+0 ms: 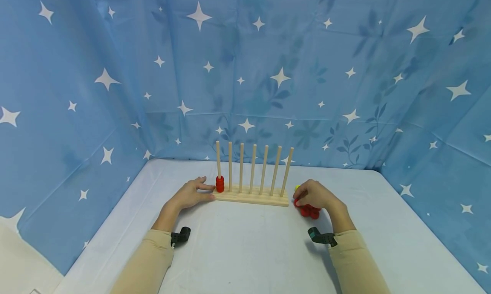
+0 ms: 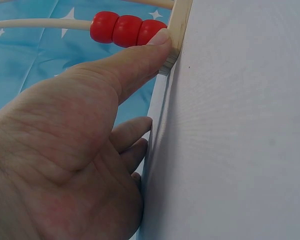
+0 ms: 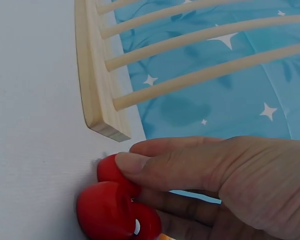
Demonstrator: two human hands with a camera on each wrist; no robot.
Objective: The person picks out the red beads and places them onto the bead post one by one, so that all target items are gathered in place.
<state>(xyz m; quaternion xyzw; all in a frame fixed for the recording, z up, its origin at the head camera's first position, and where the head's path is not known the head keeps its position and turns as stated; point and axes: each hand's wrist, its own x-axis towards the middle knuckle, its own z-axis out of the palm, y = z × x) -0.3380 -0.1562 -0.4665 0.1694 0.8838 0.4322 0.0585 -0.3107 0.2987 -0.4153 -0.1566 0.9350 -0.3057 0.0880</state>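
A wooden peg stand (image 1: 251, 197) with several upright pegs stands on the table. Three red beads (image 2: 126, 30) are stacked on its leftmost peg. My left hand (image 1: 190, 194) holds the stand's left end between thumb and index finger, the thumb lying beside the lowest bead; the other fingers extend loosely behind. Right of the stand, my right hand (image 1: 315, 195) pinches a red bead (image 3: 110, 170) between thumb and index finger, low over the table. More loose red beads (image 3: 105, 211) lie against it and under the hand, partly hidden by the fingers.
A bit of a yellow bead (image 1: 297, 187) shows behind the right hand. An orange piece (image 3: 165, 237) peeks out below the fingers in the right wrist view. The white table (image 1: 245, 247) backs onto a blue star-patterned curtain (image 1: 245, 72), which also hangs along both sides.
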